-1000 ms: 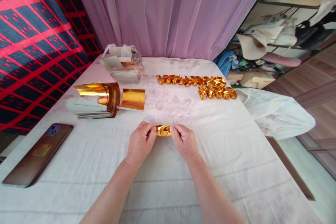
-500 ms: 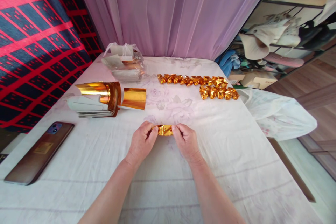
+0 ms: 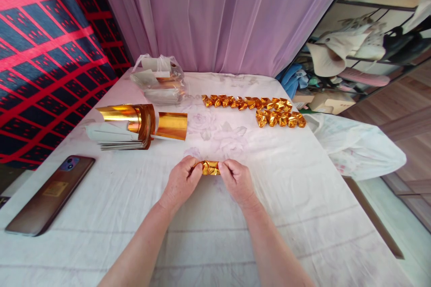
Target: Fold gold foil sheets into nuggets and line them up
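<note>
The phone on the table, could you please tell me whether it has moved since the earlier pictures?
No; the phone keeps its place and angle against the left edge of the table and the stack of gold sheets.

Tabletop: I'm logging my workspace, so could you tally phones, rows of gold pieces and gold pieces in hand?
Brown rectangular phone: 1
Back row and front row of faceted shiny gold pieces: 2
Crinkled shiny gold piece between left hand and right hand: 1
Total: 4
</note>
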`<state>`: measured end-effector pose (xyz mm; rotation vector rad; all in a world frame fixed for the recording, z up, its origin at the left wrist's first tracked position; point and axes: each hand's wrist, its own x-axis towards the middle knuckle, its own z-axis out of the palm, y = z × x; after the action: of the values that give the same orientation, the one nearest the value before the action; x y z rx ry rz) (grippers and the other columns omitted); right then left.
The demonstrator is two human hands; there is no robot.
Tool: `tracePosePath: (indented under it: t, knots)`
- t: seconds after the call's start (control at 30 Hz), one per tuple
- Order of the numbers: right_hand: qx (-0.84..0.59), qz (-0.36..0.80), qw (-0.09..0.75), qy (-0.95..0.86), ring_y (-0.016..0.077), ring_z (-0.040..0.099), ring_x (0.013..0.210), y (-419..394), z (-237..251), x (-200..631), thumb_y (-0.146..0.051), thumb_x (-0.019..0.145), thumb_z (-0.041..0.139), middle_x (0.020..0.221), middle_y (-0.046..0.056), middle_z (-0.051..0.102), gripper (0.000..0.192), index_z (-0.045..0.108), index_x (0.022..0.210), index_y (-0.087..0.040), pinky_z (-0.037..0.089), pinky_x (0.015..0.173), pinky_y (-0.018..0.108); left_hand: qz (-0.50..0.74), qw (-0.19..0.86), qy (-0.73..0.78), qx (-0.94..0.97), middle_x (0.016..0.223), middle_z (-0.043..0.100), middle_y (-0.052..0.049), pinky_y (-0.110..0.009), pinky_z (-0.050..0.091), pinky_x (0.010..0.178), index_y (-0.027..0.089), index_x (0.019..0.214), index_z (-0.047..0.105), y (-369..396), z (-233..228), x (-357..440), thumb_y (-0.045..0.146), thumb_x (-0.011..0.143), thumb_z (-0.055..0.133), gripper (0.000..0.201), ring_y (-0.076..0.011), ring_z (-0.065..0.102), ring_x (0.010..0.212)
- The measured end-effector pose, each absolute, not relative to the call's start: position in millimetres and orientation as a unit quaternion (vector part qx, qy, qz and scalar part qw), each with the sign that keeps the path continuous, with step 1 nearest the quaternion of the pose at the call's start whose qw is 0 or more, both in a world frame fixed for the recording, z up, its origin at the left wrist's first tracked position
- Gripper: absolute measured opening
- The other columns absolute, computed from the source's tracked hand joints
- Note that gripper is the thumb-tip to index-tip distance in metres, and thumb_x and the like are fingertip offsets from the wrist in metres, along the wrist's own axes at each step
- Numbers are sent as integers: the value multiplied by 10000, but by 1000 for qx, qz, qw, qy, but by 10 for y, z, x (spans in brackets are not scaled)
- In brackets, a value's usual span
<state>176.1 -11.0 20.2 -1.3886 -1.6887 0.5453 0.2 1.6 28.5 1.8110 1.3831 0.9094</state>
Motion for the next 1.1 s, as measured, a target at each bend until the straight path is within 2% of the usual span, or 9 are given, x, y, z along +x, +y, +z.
tracePosePath:
  t: [0.23,0.53,0.73,0.93,1.1]
  knots:
    - [-556,206,424,-685,99,368,484,-107,205,1751,-333,910,434,505,-52,368,381,337,556,-232,276,492,240,374,364,511,683,624,442,26,-240,380,562,214,620,415,6,307,6,314,903,378,303,-121,458,589]
    - [-546,197,423,-696,105,389,488,-111,206,1733,-332,917,428,507,-42,404,381,356,555,-234,290,498,244,376,325,508,703,655,504,10,-253,379,594,204,625,491,38,264,1,266,855,447,242,-130,497,629]
    - [-552,187,433,-688,100,371,483,-111,196,1742,-319,927,433,508,-52,372,386,334,564,-232,271,497,244,397,339,510,684,649,464,14,-244,383,582,206,621,451,31,267,9,294,891,411,287,-127,479,623]
    - [-552,219,420,-686,110,417,497,-116,209,1738,-300,922,383,517,-39,425,349,384,580,-235,301,495,240,401,357,505,676,660,482,14,-246,421,601,209,638,448,18,277,9,312,904,406,289,-132,496,643]
    - [-564,146,417,-698,127,449,526,-105,157,1733,-282,915,406,524,-20,477,344,407,574,-237,323,537,262,400,356,507,675,669,488,12,-249,427,612,209,640,456,8,288,20,304,900,417,279,-135,502,655]
